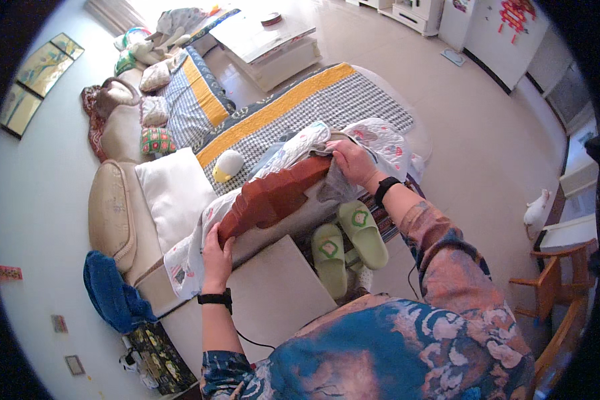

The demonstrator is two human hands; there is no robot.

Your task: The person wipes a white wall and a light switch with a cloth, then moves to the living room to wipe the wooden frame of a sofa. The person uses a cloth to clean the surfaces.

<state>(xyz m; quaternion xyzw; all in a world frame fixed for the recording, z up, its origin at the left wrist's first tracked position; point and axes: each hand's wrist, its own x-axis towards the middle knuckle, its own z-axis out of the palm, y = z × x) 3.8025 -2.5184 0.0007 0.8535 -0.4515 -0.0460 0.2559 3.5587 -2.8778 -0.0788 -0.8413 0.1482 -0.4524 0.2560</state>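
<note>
A reddish-brown piece of cloth, ridged along its upper edge, stretches between both hands over the near side of the sofa. My left hand grips its lower left end, thumb on top. At the upper right end, my right hand pinches its corner together with a grey cloth that hangs below. White quilted fabric with red prints lies behind and under the cloth. A white cushion and a white and yellow plush toy rest on the sofa nearby.
Green slippers stand near a pale box-like surface before me. A blue cloth drapes at the sofa's left end. Farther off is a white coffee table. Wooden chairs and a white bird-like figure are at right.
</note>
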